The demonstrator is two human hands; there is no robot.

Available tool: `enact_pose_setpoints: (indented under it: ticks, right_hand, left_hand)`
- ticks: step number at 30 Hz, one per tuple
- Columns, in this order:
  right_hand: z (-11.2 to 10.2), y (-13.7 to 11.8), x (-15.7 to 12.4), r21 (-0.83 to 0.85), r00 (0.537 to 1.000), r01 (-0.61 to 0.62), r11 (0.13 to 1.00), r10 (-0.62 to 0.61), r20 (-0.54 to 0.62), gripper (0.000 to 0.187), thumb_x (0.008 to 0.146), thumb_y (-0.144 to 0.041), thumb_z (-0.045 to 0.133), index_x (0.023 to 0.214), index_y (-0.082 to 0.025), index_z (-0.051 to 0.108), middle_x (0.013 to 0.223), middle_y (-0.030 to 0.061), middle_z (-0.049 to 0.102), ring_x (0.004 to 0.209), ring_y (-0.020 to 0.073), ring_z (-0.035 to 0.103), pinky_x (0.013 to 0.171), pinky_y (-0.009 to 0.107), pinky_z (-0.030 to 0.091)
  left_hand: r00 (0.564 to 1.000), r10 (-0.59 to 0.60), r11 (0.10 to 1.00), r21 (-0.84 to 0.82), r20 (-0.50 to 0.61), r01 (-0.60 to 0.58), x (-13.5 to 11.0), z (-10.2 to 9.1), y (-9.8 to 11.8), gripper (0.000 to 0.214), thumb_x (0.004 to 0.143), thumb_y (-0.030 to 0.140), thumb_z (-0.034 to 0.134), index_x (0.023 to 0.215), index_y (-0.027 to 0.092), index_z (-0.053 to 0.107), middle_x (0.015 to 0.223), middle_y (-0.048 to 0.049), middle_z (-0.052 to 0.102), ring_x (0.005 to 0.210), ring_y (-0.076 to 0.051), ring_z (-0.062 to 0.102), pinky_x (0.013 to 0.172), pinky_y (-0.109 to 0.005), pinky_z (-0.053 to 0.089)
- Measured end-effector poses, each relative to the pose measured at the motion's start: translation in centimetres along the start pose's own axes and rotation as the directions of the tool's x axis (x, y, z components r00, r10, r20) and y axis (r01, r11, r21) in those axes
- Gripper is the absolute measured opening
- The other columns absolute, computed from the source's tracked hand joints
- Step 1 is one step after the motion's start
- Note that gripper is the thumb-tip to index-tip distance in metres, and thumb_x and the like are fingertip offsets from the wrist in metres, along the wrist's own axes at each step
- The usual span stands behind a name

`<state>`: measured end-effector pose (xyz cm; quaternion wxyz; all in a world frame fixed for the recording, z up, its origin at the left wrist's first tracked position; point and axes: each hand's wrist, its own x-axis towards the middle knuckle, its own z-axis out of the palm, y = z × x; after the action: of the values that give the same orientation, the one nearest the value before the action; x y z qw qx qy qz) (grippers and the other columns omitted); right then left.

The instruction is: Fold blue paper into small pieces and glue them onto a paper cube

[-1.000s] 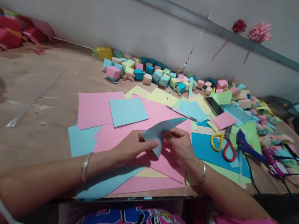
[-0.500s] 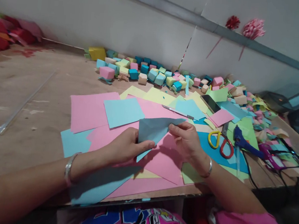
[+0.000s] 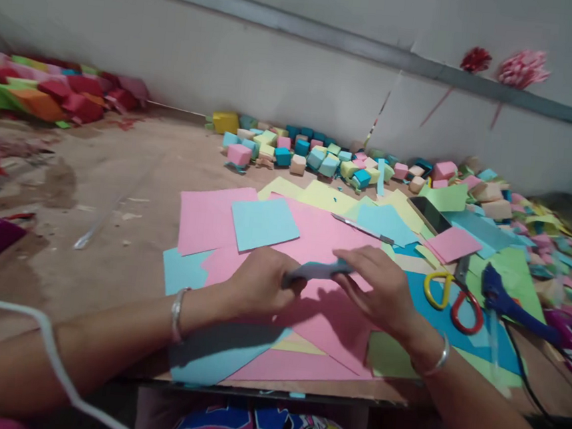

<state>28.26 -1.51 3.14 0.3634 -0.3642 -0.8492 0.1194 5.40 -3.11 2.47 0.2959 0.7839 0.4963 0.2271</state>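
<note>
My left hand (image 3: 260,286) and my right hand (image 3: 377,289) both pinch a folded light blue paper (image 3: 317,270), held nearly edge-on just above a large pink sheet (image 3: 314,234). The left fingers close on its left end, the right fingers on its right end. Each wrist wears a silver bangle. Under the hands lie overlapping pink, blue, yellow and green sheets on a wooden board (image 3: 127,254).
Yellow and red scissors (image 3: 451,299) and a blue glue gun (image 3: 503,300) lie to the right. A phone (image 3: 429,214) and a thin knife (image 3: 362,228) rest on the sheets. Several small paper cubes (image 3: 321,157) line the wall. Crumpled coloured paper (image 3: 51,94) is piled far left.
The folded blue paper has been turned from upright and spread to flat and edge-on between both hands. The view has shifted, so everything sits further right.
</note>
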Motion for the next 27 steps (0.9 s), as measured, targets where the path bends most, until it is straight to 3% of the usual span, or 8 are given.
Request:
enact_pose_setpoints:
  ticks: [2, 6, 9, 12, 16, 21, 24, 27]
  right_hand:
    - [0.6, -0.8, -0.4, -0.066, 0.996, 0.079, 0.995, -0.082, -0.034, 0.013, 0.087, -0.019, 0.06, 0.096, -0.023, 0.068, 0.083, 0.0058, 0.071, 0.078, 0.02, 0.062, 0.071, 0.036, 0.048]
    - [1.4, -1.4, -0.9, 0.049, 0.994, 0.102, 0.994, -0.1, -0.052, 0.012, 0.087, -0.014, 0.058, 0.088, -0.023, 0.065, 0.078, 0.0036, 0.07, 0.073, 0.017, 0.063, 0.067, 0.032, 0.049]
    - [1.9, -1.2, -1.1, 0.078, 0.998, 0.056, 0.995, -0.057, 0.009, 0.011, 0.088, -0.016, 0.056, 0.086, -0.023, 0.065, 0.077, 0.0037, 0.07, 0.07, 0.0163, 0.063, 0.062, 0.03, 0.049]
    - [2.1, 0.0, -0.9, 0.085, 0.992, -0.114, 0.99, 0.118, -0.044, 0.008, 0.084, -0.02, 0.061, 0.077, -0.021, 0.065, 0.071, 0.0022, 0.068, 0.06, 0.0141, 0.059, 0.056, 0.028, 0.045]
    - [2.0, 2.6, -0.3, 0.35, 0.857, -0.442, 0.826, 0.504, -0.107, 0.013, 0.077, -0.027, 0.07, 0.07, -0.019, 0.062, 0.063, -0.0012, 0.06, 0.057, 0.012, 0.053, 0.054, 0.025, 0.043]
    - [2.5, 4.4, 0.3, 0.599, 0.708, -0.565, 0.567, 0.706, 0.0, 0.027, 0.065, -0.036, 0.079, 0.073, -0.017, 0.063, 0.061, -0.0022, 0.059, 0.056, 0.0114, 0.053, 0.052, 0.024, 0.044]
    - [3.2, 5.0, 0.3, 0.656, 0.659, -0.563, 0.502, 0.752, -0.01, 0.038, 0.06, -0.039, 0.082, 0.084, -0.017, 0.062, 0.063, -0.0041, 0.059, 0.053, 0.0092, 0.053, 0.053, 0.023, 0.044]
    - [3.3, 6.0, 0.2, 0.583, 0.634, -0.594, 0.554, 0.769, -0.084, 0.046, 0.067, -0.044, 0.077, 0.099, -0.018, 0.057, 0.063, -0.0054, 0.058, 0.053, 0.0104, 0.054, 0.055, 0.025, 0.046]
  left_hand:
    - [0.993, 0.082, 0.993, 0.089, -0.088, -0.074, -0.1, 0.1, -0.3, 0.013, 0.074, 0.019, 0.06, 0.066, 0.021, 0.07, 0.067, -0.0036, 0.07, 0.064, -0.017, 0.059, 0.061, -0.029, 0.04]
    - [0.972, 0.12, 0.986, -0.087, -0.2, -0.139, -0.2, 0.5, -0.9, 0.024, 0.075, 0.031, 0.072, 0.098, 0.026, 0.074, 0.091, -0.0043, 0.076, 0.083, -0.02, 0.067, 0.077, -0.032, 0.047]
    - [0.976, 0.132, 0.979, -0.132, -0.173, -0.156, -0.1, 0.6, -0.9, 0.012, 0.081, 0.028, 0.067, 0.087, 0.026, 0.077, 0.082, -0.0023, 0.077, 0.076, -0.017, 0.068, 0.07, -0.029, 0.048]
    - [0.986, 0.106, 0.994, 0.014, -0.132, -0.105, 0.4, -0.4, -1.3, 0.013, 0.081, 0.024, 0.064, 0.077, 0.025, 0.077, 0.074, -0.0025, 0.076, 0.068, -0.017, 0.066, 0.062, -0.028, 0.043]
    - [0.984, 0.019, 0.985, 0.172, -0.178, 0.012, 0.7, -4.1, -3.6, 0.012, 0.071, 0.016, 0.066, 0.069, 0.023, 0.076, 0.071, -0.003, 0.074, 0.067, -0.02, 0.066, 0.063, -0.029, 0.043]
    - [0.922, -0.211, 0.968, 0.059, -0.325, 0.243, 0.2, -8.3, -7.0, 0.011, 0.075, 0.026, 0.067, 0.08, 0.022, 0.076, 0.068, -0.003, 0.073, 0.064, -0.021, 0.066, 0.065, -0.031, 0.047]
    - [0.936, -0.07, 0.953, 0.255, -0.344, 0.165, 0.1, -8.0, -8.0, 0.018, 0.082, 0.033, 0.064, 0.087, 0.02, 0.076, 0.083, -0.0079, 0.075, 0.078, -0.025, 0.066, 0.074, -0.038, 0.048]
    - [0.966, 0.099, 0.916, 0.401, -0.238, 0.005, 0.1, -6.6, -8.7, 0.035, 0.079, 0.043, 0.069, 0.106, 0.02, 0.072, 0.107, -0.0129, 0.071, 0.105, -0.033, 0.061, 0.089, -0.044, 0.045]
